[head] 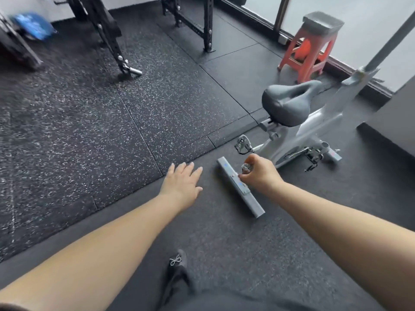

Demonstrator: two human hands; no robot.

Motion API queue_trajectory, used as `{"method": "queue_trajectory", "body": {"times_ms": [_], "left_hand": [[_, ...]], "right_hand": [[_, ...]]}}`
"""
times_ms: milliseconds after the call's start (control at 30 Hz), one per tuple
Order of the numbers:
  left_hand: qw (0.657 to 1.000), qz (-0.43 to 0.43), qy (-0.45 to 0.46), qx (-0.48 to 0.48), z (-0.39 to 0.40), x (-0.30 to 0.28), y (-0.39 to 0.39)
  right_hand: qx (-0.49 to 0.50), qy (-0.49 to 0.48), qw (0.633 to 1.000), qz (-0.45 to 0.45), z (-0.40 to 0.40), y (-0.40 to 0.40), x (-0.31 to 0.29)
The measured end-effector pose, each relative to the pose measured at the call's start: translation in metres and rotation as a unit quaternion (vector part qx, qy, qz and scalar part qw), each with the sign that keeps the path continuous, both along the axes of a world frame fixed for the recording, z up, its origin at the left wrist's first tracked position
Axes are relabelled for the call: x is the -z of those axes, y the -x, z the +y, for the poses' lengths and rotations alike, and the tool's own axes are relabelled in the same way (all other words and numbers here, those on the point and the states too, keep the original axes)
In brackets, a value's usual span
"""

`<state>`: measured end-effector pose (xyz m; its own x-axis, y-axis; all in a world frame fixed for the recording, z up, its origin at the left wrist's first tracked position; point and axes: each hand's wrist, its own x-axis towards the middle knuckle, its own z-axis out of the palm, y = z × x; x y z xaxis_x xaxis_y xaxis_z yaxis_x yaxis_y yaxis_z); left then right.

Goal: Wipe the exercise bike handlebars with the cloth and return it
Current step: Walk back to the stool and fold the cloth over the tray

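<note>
Two hands — right hand (260,173) perhaps gripping.

1. Both bare forearms are extending forward and downward from the lower corners of the view.
2. Left hand (183,184) is hovering palm-down, fingers (186,169) spread slightly and straight, thumb angling out to the right; nothing is gripped.
3. Right hand (260,172) is curling into a loose fist, back of hand facing up, wrist slightly bent.
4. Right fingers are closing around a small shiny metallic ball (246,169); its identity is not resolvable.
5. Hands are sitting well apart.
</note>
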<state>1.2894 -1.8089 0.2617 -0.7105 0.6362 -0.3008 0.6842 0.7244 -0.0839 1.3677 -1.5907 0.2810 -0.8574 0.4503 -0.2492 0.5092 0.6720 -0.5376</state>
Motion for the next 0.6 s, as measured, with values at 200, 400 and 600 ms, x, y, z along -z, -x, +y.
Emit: {"method": "queue_trajectory", "body": {"times_ms": [200, 400, 600], "left_hand": [[1.0, 0.018, -0.002, -0.017, -0.065, -0.011, 0.091], [0.999, 0.042, 0.01, -0.027, -0.098, -0.022, 0.185], [0.999, 0.038, -0.009, -0.027, -0.073, -0.028, 0.262]], "right_hand": [[-0.067, -0.041, 0.997, 0.015, -0.063, 0.102, -0.002], [-0.104, -0.058, 0.993, 0.028, -0.087, 0.184, -0.003], [-0.114, -0.085, 0.99, 0.022, -0.07, 0.252, -0.001]]}}
